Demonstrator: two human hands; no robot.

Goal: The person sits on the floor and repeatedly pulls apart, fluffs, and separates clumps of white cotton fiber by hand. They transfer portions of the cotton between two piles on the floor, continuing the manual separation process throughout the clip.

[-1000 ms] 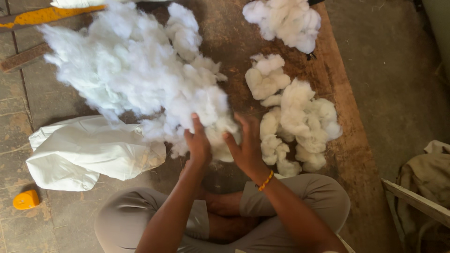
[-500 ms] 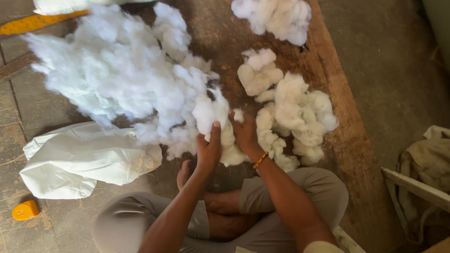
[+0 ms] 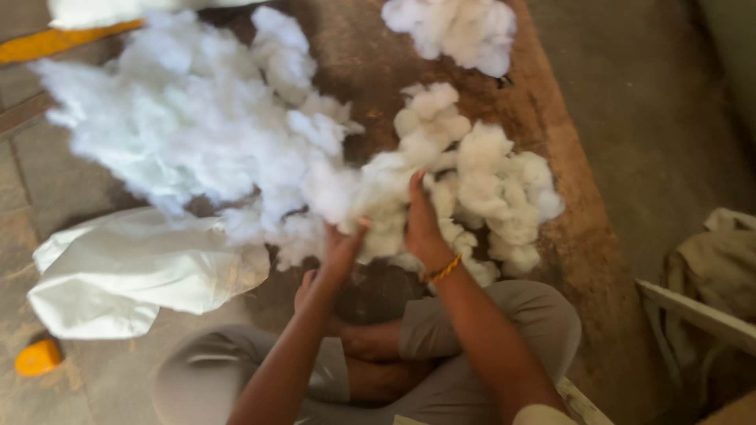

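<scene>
On a worn concrete floor, a person sits cross-legged and works a clump of white fibre (image 3: 386, 208) between both hands, in front of the knees. The left hand (image 3: 340, 250) reaches up into the underside of the clump with fingers spread and partly sunk in the fluff; the right hand (image 3: 421, 220), with an orange bangle (image 3: 442, 270) at the wrist, presses its palm against the clump's other side. Both appear to be gripping the fibre, though how tightly the fingers close cannot be told, since the fluff covers the fingertips.

The clump joins a big loose heap (image 3: 173, 134) to the left and lies just beside a lumpier pile (image 3: 496, 181) to the right; a further mound (image 3: 457, 27) sits at the top edge. The fibre looks very light, soft and springy, likely to tear into wisps rather than lift as one mass, so a deep, full-handed hold from opposite sides would serve better than a pinch at the surface.

A stuffed white sack (image 3: 126, 271) lies left of the knees, with a small orange object (image 3: 38, 356), too blurred to identify, near it. A pale slat and crumpled cloth (image 3: 709, 275) at the right are cut off by the edge. The heap's outline is smeared by motion blur.
</scene>
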